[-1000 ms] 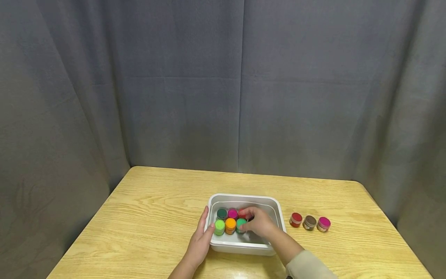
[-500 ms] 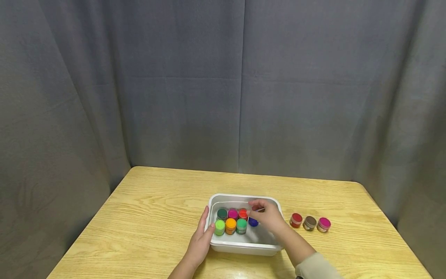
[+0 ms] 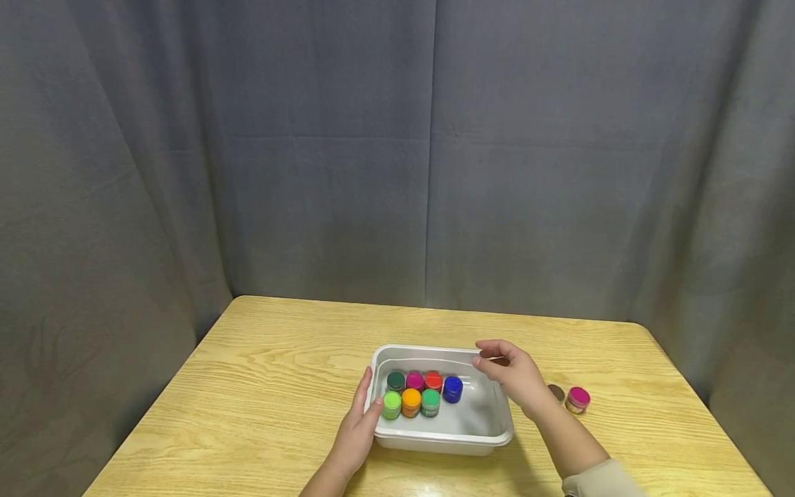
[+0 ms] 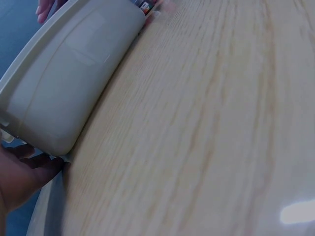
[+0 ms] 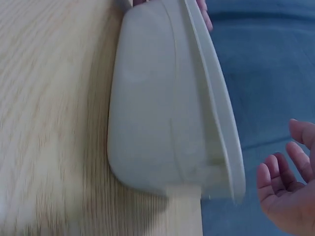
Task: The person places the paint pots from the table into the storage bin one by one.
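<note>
A white plastic bin stands on the table with two rows of small paint jars at its left. The front row holds a light green jar, an orange jar and a green jar. Behind are a dark green jar, a magenta jar and a red jar; a blue jar sits to their right. My left hand grips the bin's left side, thumb at the rim. Over the right rim, my right hand hovers with relaxed fingers, holding nothing.
Right of the bin, a magenta-lidded jar and a partly covered brown jar stand on the wooden table. My right forearm crosses in front of that area. A grey curtain hangs around the table's back and sides.
My right hand has let go of the blue jar inside the bin and moved right, out over the rim. The dark red jar on the table is now hidden behind it. The left hand has stayed put.
</note>
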The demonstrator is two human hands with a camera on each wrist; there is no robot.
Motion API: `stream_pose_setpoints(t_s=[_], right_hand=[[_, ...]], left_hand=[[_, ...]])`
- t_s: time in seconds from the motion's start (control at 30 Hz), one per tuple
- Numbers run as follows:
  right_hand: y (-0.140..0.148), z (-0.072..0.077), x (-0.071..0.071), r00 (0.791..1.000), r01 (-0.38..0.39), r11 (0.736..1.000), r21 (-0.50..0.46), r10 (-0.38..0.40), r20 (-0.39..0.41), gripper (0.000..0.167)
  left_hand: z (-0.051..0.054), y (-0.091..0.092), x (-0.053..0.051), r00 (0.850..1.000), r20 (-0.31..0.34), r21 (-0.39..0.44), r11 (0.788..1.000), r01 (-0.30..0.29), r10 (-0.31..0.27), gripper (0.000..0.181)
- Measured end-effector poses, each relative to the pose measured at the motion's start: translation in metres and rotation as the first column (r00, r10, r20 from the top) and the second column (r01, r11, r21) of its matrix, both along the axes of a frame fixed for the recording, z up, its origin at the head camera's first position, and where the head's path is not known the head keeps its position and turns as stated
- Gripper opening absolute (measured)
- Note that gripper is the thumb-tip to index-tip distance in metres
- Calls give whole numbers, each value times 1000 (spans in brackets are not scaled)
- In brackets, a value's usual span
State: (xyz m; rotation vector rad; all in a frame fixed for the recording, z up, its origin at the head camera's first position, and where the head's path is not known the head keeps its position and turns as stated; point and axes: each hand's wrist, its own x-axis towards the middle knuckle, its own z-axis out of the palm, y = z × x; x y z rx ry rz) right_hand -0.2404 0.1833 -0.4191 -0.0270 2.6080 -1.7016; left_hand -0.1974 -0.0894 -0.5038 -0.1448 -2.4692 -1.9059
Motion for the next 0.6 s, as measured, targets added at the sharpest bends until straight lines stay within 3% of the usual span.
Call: stream_pose_setpoints(t_s=[0.23,0.47,0.6], right_hand=[[26,-2,1,997,68,997,-39,-67,32,45],[52,-13,3,991,135,987,86,-134,-11,49],[67,-19,5,988,153,983,105,-153,-1,54]], left_hand=[[1,-1,1,1000,16,-11,1000,-9,9,59],[1,0,1,1000,19,0,1000,-9,9,59],[2,0,0,1000,17,4,1000,-11,11,59]])
